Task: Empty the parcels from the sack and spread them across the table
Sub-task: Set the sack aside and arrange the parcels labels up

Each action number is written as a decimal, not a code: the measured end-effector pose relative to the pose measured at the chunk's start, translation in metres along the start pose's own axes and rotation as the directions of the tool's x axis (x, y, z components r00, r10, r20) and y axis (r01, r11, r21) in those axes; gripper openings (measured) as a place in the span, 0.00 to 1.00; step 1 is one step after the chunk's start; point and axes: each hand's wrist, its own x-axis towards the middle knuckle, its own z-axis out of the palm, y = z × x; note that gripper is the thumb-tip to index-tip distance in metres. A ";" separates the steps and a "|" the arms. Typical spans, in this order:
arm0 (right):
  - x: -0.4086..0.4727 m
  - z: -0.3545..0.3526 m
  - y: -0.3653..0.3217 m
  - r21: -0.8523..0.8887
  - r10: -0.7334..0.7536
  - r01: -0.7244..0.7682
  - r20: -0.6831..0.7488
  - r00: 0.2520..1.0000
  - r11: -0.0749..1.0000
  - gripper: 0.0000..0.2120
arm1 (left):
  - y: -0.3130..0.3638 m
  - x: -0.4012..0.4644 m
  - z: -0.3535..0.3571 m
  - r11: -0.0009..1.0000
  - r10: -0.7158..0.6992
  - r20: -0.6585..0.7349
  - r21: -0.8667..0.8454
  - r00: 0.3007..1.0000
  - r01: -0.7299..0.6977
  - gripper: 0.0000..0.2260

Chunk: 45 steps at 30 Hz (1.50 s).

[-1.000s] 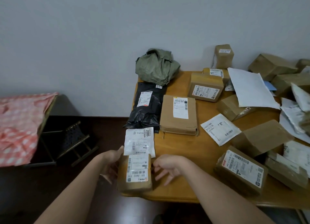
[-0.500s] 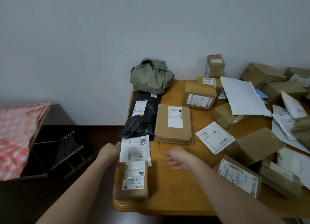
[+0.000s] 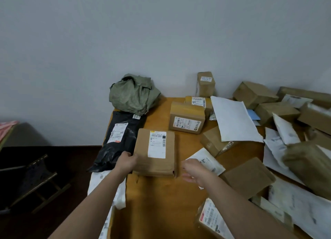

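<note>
Left hand grips the left edge of the flat brown cardboard mailer, thumb on top and fingers apparently tucked under the side, likely to slide or square it on the wooden table. Right hand hovers just off the mailer's near right corner, fingers loosely curled, holding nothing, not clearly touching it; looks set to catch the other edge so the mailer moves flat between both hands. Hands are apart, 1 on each side of the mailer.

The green sack sits crumpled and slack at the far left corner against the wall, so it reads as already emptied. Parcels are out on the table: black poly bag lying flat along the left edge just beside the mailer, taped brown box behind, small upright box at the wall, white padded envelope leaning over other parcels.

Right side is a crowded heap with parcels overlapping, left and near middle have bare wood. Judgement: emptying done, spreading in progress, mailer probably being shifted into open space so labels face up and nothing overlaps. A white poly mailer hangs over the near left edge, could slip off
</note>
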 end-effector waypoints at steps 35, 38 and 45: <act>0.167 -0.108 -0.116 0.017 -0.216 0.226 -0.236 0.948 0.974 0.30 | 0.172 0.153 0.104 0.996 0.084 0.194 -0.026 0.977 -0.080 0.30; 0.166 -0.097 -0.124 -0.041 -0.291 0.289 -0.228 0.929 0.956 0.22 | 0.171 0.151 0.108 0.981 0.128 0.059 -0.152 0.990 -0.117 0.22; 0.163 -0.073 -0.174 -0.093 -0.508 0.501 -0.236 0.828 0.860 0.20 | 0.161 0.164 0.080 0.882 0.207 -0.447 -0.299 0.870 -0.364 0.12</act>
